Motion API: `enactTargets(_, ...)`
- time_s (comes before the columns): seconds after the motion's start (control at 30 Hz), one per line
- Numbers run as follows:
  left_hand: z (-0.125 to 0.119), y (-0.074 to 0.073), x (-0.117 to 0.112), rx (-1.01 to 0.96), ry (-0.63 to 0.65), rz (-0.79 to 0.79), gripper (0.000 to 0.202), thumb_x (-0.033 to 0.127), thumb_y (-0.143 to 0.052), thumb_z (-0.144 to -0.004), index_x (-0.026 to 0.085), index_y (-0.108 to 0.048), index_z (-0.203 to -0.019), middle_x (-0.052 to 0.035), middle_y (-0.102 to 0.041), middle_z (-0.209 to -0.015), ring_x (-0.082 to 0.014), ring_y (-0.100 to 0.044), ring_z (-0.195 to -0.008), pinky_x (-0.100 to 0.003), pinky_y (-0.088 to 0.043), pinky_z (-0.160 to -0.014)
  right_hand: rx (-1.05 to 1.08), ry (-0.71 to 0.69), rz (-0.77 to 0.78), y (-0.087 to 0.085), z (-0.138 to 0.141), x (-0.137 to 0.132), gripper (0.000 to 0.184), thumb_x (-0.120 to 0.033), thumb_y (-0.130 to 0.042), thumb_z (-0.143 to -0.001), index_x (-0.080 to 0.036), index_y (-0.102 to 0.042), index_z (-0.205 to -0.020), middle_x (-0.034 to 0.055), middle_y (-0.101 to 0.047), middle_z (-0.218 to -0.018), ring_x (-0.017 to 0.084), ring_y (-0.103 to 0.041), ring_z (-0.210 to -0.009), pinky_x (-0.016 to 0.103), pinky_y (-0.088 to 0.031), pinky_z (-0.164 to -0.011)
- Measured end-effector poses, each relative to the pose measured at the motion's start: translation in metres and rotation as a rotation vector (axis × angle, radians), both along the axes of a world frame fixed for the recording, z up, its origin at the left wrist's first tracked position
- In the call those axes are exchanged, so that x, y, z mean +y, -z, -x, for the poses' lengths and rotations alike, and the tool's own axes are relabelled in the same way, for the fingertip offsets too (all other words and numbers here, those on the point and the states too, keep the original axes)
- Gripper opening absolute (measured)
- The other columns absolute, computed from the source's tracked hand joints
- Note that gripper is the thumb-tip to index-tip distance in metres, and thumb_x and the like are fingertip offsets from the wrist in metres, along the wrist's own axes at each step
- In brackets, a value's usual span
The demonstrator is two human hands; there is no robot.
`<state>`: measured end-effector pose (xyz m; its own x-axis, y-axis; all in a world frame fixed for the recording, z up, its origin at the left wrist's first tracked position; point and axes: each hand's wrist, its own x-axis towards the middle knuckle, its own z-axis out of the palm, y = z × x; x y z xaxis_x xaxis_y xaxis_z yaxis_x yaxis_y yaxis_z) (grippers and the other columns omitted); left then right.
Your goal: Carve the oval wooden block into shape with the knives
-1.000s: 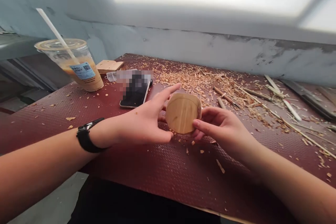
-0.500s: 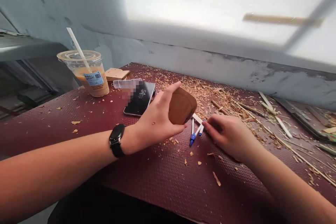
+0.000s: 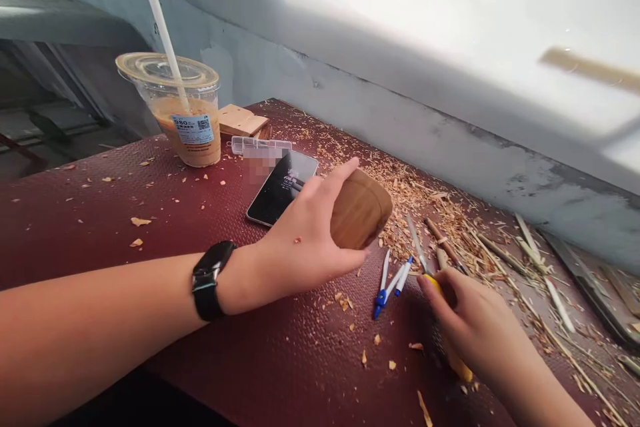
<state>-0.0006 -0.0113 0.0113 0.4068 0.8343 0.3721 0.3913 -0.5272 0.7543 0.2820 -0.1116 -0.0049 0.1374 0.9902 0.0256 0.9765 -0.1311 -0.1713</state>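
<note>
My left hand (image 3: pixel 305 240), with a black watch (image 3: pixel 213 280) on the wrist, grips a brown wooden block (image 3: pixel 361 210) with rounded corners. The thumb and fingers clasp its sides above the table. My right hand (image 3: pixel 473 317) is closed around the yellow handle (image 3: pixel 433 282) of a narrow-bladed tool, its thin grey blade (image 3: pixel 416 240) pointing away from me. Whether this is a knife or a file I cannot tell. Left of this hand lies a blue and white drawing compass (image 3: pixel 383 293). A phone (image 3: pixel 283 190) lies behind my left hand.
A lidded iced drink cup (image 3: pixel 185 127) with a straw stands at the back left. Beside it are light wooden pieces (image 3: pixel 243 121) and a clear plastic case (image 3: pixel 263 145). Wood shavings (image 3: pixel 425 193), sticks and strips (image 3: pixel 535 250) cover the right of the dark red table (image 3: pixel 280 360).
My right hand has moved away from the compass, towards me and right, and now closes on the yellow-handled tool. My left hand keeps the block. The view has shifted.
</note>
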Motion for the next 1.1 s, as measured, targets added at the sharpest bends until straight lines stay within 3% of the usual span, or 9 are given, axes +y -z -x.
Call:
enactTargets(0.17,0.000,-0.002,0.000,-0.040,0.054,0.316,0.122,0.061,-0.090,-0.059,0.027,-0.029,-0.159,-0.0155,-0.041,-0.160,-0.0416,-0.046,-0.144,-0.063,-0.038,-0.122,0.155,0.113,-0.247,-0.002,0.009,0.002,0.045,-0.069,-0.051,-0.094,-0.026,-0.063,-0.086,0.0035,-0.067,-0.071,0.023,-0.062,-0.063,0.037,-0.046,-0.061)
enactTargets(0.33,-0.001,0.003,-0.005,-0.048,0.076,0.397,0.128,0.068,-0.090,-0.053,0.030,-0.027,-0.158,-0.0189,-0.043,-0.157,-0.0454,-0.051,-0.138,-0.069,-0.044,-0.113,0.507,0.129,-0.373,0.003,0.018,-0.001,0.038,-0.062,-0.054,-0.096,-0.025,-0.062,-0.097,0.0052,-0.070,-0.080,0.023,-0.067,-0.068,0.036,-0.053,-0.060)
enactTargets(0.47,-0.001,0.004,-0.010,-0.060,0.073,0.397,0.127,0.063,-0.092,-0.053,0.029,-0.028,-0.157,-0.0190,-0.044,-0.156,-0.0461,-0.051,-0.138,-0.071,-0.042,-0.114,0.653,0.031,-0.425,0.011,0.025,-0.010,0.030,-0.054,-0.053,-0.100,-0.026,-0.062,-0.110,0.0047,-0.070,-0.086,0.020,-0.067,-0.070,0.034,-0.055,-0.061)
enactTargets(0.6,-0.004,0.005,-0.015,-0.186,0.319,0.745,0.111,0.050,-0.088,-0.067,0.029,-0.027,-0.157,-0.0164,-0.059,-0.144,-0.0384,-0.065,-0.125,-0.058,-0.057,-0.102,0.523,-0.125,-0.399,0.012,0.036,-0.024,0.031,-0.045,-0.051,-0.103,-0.030,-0.056,-0.129,0.0066,-0.071,-0.104,0.021,-0.069,-0.084,0.033,-0.055,-0.066)
enactTargets(0.67,-0.006,0.006,-0.018,-0.212,0.430,0.858,0.117,0.044,-0.089,-0.068,0.032,-0.018,-0.160,-0.0140,-0.063,-0.141,-0.0368,-0.067,-0.125,-0.055,-0.058,-0.101,0.405,-0.253,-0.363,0.006,0.043,-0.028,0.031,-0.040,-0.050,-0.103,-0.032,-0.052,-0.133,0.0060,-0.071,-0.107,0.022,-0.069,-0.089,0.032,-0.054,-0.069)
enactTargets(0.77,-0.007,0.009,-0.021,-0.167,0.535,0.850,0.131,0.040,-0.091,-0.067,0.040,-0.002,-0.163,-0.0098,-0.065,-0.139,-0.0362,-0.067,-0.127,-0.059,-0.053,-0.107,0.310,-0.459,-0.347,-0.004,0.054,-0.027,0.018,-0.035,-0.050,-0.103,-0.030,-0.054,-0.120,0.0015,-0.068,-0.089,0.017,-0.065,-0.073,0.029,-0.050,-0.062)
enactTargets(0.83,-0.007,0.009,-0.023,-0.146,0.652,0.869,0.121,0.037,-0.088,-0.072,0.043,-0.007,-0.162,-0.0071,-0.066,-0.139,-0.0329,-0.067,-0.127,-0.056,-0.053,-0.109,0.273,-0.518,-0.362,-0.009,0.059,-0.024,0.006,-0.032,-0.051,-0.102,-0.027,-0.052,-0.103,-0.0013,-0.062,-0.077,0.014,-0.058,-0.063,0.027,-0.045,-0.057)
enactTargets(0.9,-0.007,0.008,-0.023,-0.128,0.721,0.879,0.108,0.035,-0.086,-0.075,0.042,-0.018,-0.160,-0.0059,-0.065,-0.140,-0.0300,-0.068,-0.126,-0.050,-0.056,-0.107,0.236,-0.550,-0.369,-0.011,0.062,-0.021,0.014,-0.030,-0.053,-0.101,-0.025,-0.047,-0.090,-0.0028,-0.057,-0.071,0.012,-0.053,-0.058,0.026,-0.040,-0.054)
enactTargets(1.1,-0.003,0.004,-0.016,-0.060,0.566,0.565,0.096,0.043,-0.089,-0.070,0.032,-0.035,-0.148,-0.0096,-0.067,-0.129,-0.0306,-0.069,-0.112,-0.049,-0.059,-0.094,0.071,-0.635,-0.310,-0.019,0.057,-0.009,0.020,-0.028,-0.049,-0.098,-0.024,-0.040,-0.080,-0.0029,-0.051,-0.067,0.011,-0.043,-0.055,0.028,-0.031,-0.052)
